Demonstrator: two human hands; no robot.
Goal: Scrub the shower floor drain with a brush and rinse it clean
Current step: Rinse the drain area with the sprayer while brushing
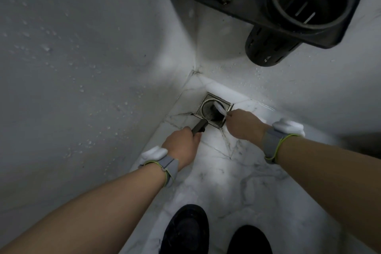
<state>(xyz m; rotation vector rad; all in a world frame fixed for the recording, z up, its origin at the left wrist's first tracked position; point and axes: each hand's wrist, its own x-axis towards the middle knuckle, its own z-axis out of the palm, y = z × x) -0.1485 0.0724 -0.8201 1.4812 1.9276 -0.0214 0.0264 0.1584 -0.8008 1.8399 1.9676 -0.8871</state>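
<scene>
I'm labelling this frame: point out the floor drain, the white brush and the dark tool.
floor drain point(201, 107): head view, left metal frame.
white brush point(219, 108): head view, its head.
dark tool point(201, 125): head view, exposed end.

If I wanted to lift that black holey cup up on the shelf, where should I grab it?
Grab the black perforated cylindrical strainer cup around its lower rounded body, from below. Its top sits beneath the dark corner shelf, so only the lower part hangs free.

This is a home bathroom's shower corner: 2 pale walls point(82, 57) speckled with water drops meet a white marble-veined tile floor point(237, 181) with a square metal floor drain point(213, 110), under a dark corner shelf point(268, 6).
</scene>
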